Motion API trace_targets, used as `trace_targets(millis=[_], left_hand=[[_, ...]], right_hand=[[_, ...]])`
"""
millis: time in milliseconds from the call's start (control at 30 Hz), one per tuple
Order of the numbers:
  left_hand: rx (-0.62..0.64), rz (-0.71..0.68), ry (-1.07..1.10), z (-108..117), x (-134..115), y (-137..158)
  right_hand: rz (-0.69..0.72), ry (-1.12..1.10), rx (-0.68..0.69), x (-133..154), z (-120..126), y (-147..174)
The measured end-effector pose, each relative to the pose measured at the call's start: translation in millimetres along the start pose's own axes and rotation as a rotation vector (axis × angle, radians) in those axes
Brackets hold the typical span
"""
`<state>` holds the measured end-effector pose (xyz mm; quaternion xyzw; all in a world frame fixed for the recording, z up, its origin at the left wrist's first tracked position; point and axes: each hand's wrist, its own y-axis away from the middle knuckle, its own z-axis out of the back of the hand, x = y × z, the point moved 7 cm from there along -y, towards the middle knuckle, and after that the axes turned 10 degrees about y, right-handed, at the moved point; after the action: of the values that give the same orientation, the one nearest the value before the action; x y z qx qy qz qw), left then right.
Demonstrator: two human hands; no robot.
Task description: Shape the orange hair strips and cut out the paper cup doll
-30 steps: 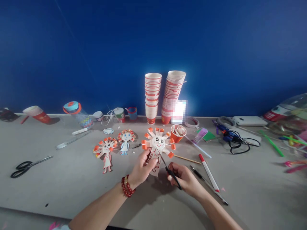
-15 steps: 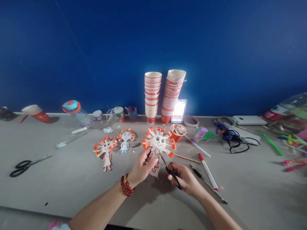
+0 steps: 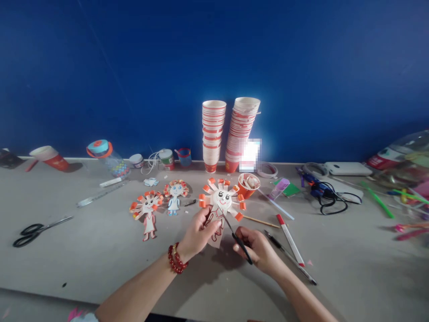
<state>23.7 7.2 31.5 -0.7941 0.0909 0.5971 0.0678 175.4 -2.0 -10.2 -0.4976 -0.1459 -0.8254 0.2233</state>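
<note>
My left hand [image 3: 203, 232] pinches a piece of paper [image 3: 216, 237] on which a small body is drawn in dark red line. Right behind its upper edge lies a paper-cup doll head [image 3: 223, 197] with a smiling face and curled orange-tipped strips. Black-handled scissors [image 3: 240, 243] are gripped by my right hand [image 3: 254, 250], the blades pointing up-left at the paper by the doll's chin. Whether the blades are cutting cannot be made out. Two finished-looking paper dolls, one with a red-edged dress [image 3: 149, 219] and one in blue outline [image 3: 174, 199], lie to the left.
Two tall stacks of paper cups [image 3: 213, 134] stand by the blue wall, with a cup of scraps [image 3: 248, 185] in front. A red marker [image 3: 291, 241] and a pen [image 3: 291, 258] lie right of my hand. Other scissors [image 3: 42, 230] rest far left; a glue gun [image 3: 320, 188] sits right.
Very little differs. The scissors' handles and my right fingers have shifted slightly to the left; my left hand keeps its hold on the paper.
</note>
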Motion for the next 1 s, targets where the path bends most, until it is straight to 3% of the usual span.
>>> trace_targets(millis=[333,567,667,867,1000], left_hand=[[-0.007,0.012,0.044,0,2,1],[-0.085,0.017,0.076,3,3,1],[-0.112,-0.018,0.065,3,-1,1],[-0.033,-0.001,0.094,-7,-1,3],[-0.043,-0.018,0.086,-8,-1,4]], right_hand=[[-0.019,0.051,-0.034,4,2,0],[-0.005,0.053,-0.055,2,1,-1],[-0.030,-0.012,-0.036,2,-4,-1],[-0.101,-0.237,0.027,7,-15,0],[-0.113,-0.251,0.025,8,-15,1]])
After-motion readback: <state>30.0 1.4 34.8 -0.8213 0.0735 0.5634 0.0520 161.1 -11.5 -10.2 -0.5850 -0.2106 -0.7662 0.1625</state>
